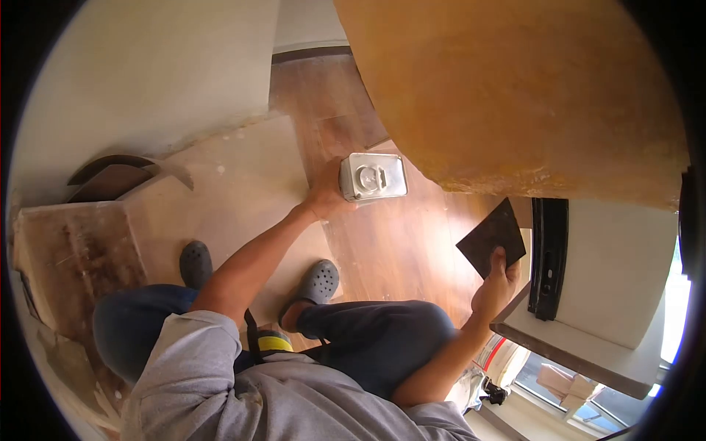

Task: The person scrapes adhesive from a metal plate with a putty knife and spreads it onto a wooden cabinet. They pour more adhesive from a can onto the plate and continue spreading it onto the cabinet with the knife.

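Observation:
My left hand grips a rectangular metal can with a round cap on its top, held out over the wooden floor. My right hand holds a dark square sheet by its lower corner, raised close to a large orange-brown rounded surface that fills the upper right. The sheet hangs just below that surface's lower edge. My legs in dark trousers and grey clogs show below the hands.
A pale board lies on the floor under my feet, beside a white wall. A worn wooden panel stands at the left. A white unit with a black strip and a window are at the lower right.

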Demonstrator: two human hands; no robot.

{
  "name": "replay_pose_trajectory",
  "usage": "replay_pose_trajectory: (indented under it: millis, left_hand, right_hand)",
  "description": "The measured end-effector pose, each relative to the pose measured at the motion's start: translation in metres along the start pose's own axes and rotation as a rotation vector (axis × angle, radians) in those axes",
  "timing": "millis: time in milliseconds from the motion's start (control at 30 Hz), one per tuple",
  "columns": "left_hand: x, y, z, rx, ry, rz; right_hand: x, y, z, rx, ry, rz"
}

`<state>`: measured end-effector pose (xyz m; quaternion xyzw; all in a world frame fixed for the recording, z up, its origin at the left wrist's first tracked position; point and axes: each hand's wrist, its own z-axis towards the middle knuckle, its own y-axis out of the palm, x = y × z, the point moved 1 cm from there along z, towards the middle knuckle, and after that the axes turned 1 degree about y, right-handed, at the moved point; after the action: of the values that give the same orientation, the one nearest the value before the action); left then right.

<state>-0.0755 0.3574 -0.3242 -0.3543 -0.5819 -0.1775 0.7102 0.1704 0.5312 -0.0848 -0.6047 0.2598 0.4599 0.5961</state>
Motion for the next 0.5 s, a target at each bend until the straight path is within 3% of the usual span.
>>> replay_pose_trajectory:
  millis: [133,200,267,333,433,500]
  left_hand:
    - [0.033,-0.019,-0.022,0.035,-0.046,-0.261]
    - [0.048,-0.031,-0.038,0.040,-0.118,-0.308]
    - [0.079,-0.043,-0.062,0.135,-0.040,-0.410]
    - [0.108,-0.067,-0.089,0.054,-0.053,-0.383]
    - [0.165,-0.113,-0.147,0.194,-0.048,-0.128]
    - [0.205,-0.149,-0.195,0.287,-0.083,-0.031]
  right_hand:
    - [0.005,-0.011,0.006,-0.008,-0.090,-0.038]
    - [0.008,-0.014,0.010,0.035,-0.243,-0.244]
    - [0.019,-0.024,0.019,0.035,-0.265,-0.267]
    - [0.042,-0.034,0.029,-0.045,-0.200,-0.195]
    - [0.075,-0.032,0.055,-0.192,-0.081,-0.026]
    - [0.048,-0.008,0.037,-0.227,-0.031,0.051]
